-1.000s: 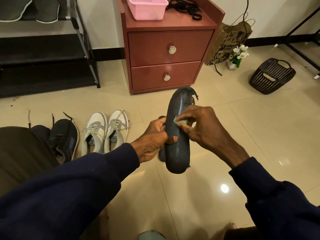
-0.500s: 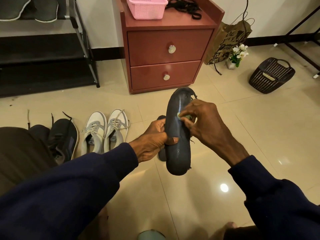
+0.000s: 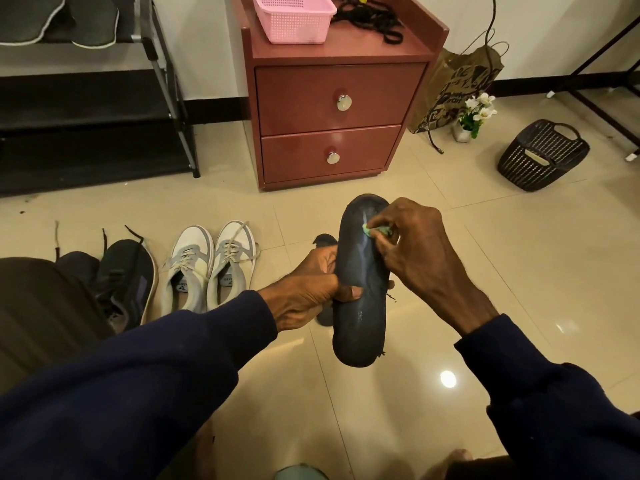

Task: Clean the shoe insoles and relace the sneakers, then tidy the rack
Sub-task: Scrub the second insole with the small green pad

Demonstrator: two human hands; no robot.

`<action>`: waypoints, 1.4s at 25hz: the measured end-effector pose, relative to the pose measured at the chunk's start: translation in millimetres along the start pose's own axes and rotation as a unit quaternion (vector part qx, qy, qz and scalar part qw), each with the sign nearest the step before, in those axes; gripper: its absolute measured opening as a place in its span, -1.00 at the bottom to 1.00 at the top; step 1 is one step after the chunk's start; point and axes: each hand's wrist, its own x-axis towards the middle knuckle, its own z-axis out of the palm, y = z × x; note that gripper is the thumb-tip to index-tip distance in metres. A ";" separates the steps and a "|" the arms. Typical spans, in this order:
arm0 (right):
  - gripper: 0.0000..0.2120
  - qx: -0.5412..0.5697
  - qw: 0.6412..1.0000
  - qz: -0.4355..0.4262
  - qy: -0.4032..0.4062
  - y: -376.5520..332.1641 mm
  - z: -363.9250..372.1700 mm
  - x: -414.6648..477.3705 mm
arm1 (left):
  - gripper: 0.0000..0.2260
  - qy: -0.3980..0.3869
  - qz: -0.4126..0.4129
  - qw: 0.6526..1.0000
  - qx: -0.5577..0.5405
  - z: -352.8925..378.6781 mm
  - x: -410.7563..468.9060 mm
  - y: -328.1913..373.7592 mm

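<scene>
Insole (image 3: 360, 306), dark and frayed along one edge, stands nearly upright in the air between my hands, above the tiled floor (image 3: 519, 271). Beyond it is a red-brown drawer cabinet (image 3: 332, 126) with a pink basket (image 3: 294, 19) and a tangle of black laces (image 3: 370, 19) on top. Left of that, the black rack (image 3: 162, 81) carries two dark insoles (image 3: 93, 22). On the floor to my left, white-and-grey sneakers (image 3: 211, 268) sit beside a dark sneaker (image 3: 124, 278) with loose laces. A black basket (image 3: 543, 154) lies tipped far to the right. My left hand (image 3: 308, 296) grips the insole at mid-length, thumb laid across its face. My right hand (image 3: 415, 244) has its fingers curled, pinching a small green cloth (image 3: 375, 231) against the toe end.
</scene>
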 end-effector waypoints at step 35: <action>-0.87 0.067 0.996 -0.024 -0.056 -0.7 -1.6 -6.5 | -0.36 0.011 -0.025 0.997 -0.067 -4.1 6.7 3.0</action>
